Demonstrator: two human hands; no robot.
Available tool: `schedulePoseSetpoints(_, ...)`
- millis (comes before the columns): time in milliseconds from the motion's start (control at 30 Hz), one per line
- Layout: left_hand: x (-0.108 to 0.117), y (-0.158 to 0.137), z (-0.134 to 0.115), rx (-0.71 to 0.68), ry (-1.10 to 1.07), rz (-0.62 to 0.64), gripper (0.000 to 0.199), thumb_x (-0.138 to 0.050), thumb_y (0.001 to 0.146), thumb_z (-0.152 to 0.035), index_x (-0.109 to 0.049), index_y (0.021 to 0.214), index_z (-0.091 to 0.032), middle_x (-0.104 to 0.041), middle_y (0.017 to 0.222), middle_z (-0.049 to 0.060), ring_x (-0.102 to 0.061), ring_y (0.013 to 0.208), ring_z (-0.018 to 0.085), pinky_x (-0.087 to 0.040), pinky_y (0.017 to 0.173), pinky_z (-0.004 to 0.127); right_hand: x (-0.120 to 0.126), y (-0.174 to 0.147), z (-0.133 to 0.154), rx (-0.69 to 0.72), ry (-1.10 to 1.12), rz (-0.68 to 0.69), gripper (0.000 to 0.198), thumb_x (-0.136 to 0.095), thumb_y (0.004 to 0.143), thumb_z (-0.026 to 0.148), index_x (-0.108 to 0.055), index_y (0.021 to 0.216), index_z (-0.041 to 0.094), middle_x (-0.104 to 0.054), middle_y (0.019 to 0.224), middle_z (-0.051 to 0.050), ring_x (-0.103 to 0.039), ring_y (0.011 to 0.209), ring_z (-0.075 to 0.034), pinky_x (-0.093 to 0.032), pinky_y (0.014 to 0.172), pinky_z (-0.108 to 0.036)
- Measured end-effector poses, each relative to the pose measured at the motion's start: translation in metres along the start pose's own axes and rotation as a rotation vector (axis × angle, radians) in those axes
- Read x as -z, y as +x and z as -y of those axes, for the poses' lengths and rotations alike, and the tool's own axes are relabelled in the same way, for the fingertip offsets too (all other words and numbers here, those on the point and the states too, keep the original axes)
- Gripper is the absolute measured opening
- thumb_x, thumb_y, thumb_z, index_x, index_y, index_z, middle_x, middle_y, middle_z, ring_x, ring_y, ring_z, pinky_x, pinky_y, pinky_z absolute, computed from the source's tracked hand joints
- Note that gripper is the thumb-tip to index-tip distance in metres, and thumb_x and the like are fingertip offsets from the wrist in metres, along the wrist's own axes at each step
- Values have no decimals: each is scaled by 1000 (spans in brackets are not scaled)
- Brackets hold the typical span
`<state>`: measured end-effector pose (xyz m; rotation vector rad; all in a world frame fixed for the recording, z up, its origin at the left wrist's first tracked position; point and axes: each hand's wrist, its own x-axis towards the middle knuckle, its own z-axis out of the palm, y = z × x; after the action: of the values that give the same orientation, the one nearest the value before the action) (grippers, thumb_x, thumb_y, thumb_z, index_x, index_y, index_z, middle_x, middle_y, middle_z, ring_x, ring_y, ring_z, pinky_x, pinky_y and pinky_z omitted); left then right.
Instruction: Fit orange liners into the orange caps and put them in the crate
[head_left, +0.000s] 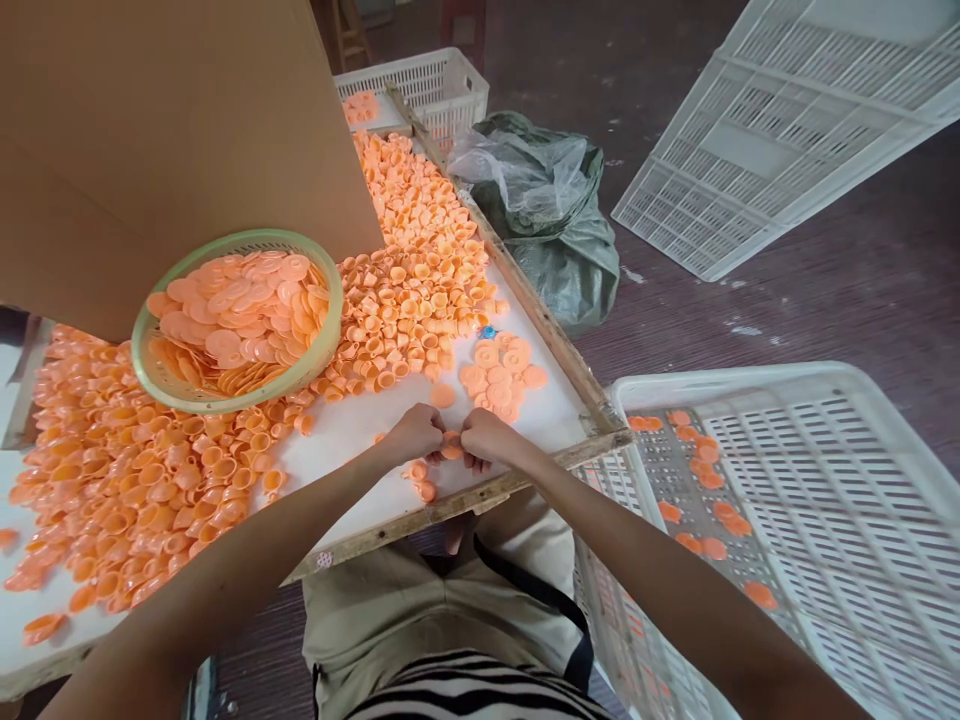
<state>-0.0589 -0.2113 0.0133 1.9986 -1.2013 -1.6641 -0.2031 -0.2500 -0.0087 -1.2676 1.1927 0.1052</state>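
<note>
L hand (421,432) and R hand (484,438) are meeting low over the flat white tabletop (555,385), fingers curling in; both are pinching a small, rounded orange plastic piece (451,446) btwn them, nr the rough wooden edge strip (442,514). Step in hand's prob. working that piece two-handed; next move's calling for firm, even pressure, I'd say. Just beyond, thin orange plastic discs (501,378) are overlapping flat; glossy, hollow orange plastic cups (409,300) are lying heaped; a round, pale-green plastic basket (335,300) is holding more discs.

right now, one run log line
left hand: on orange piece | right hand: on same piece | basket: discs inside | cups: heaped beside basket
</note>
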Motion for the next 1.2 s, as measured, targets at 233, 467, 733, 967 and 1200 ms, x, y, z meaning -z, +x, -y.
schedulePoseSetpoints(233, -7, -15, 6, -104, 55, -117, 17, -65, 71, -12, -49, 69, -16, -57, 48, 0, -59, 47, 16, -45, 46, 24, -8, -19, 0, 101, -43, -57, 23, -60, 77, 22, -50, 56, 17, -55, 40, -2, -53, 36, -14, -41, 38, -22)
schedulePoseSetpoints(467, 3, -22, 1, -449, 300, -339, 21, -55, 85, -36, -59, 87, -16, -65, 77, 4, -60, 67, 15, -45, 63, 26, -4, -81, -50, 601, 119, -651, 29, -52, 87, 44, -52, 73, 19, -62, 60, -1, -58, 55, -13, -43, 55, -22)
schedulePoseSetpoints(733, -4, 13, 3, -451, 707, -627, 25, -55, 86, -27, -53, 109, -18, -54, 114, 10, -59, 97, 22, -43, 76, 30, 93, -137, -212, 84, 184, -1359, 41, -55, 74, 58, -59, 72, 17, -67, 69, -11, -62, 65, -25, -43, 58, -33)
schedulePoseSetpoints(967, -1, 15, 10, -431, 535, -560, 24, -64, 72, -25, -51, 91, -18, -52, 106, 6, -56, 83, 16, -42, 68, 26, 91, -127, -292, -185, 128, -1247, 32, -57, 67, 51, -58, 65, 20, -67, 68, -13, -62, 65, -31, -42, 56, -38)
schedulePoseSetpoints(1200, 3, 4, 7, -433, 295, -476, 25, -65, 65, -18, -49, 83, -18, -55, 83, 1, -52, 72, 14, -38, 59, 24, 55, -114, -175, 380, 190, -1268, 40, -52, 78, 50, -63, 90, 14, -68, 82, -12, -62, 73, -23, -48, 69, -35)
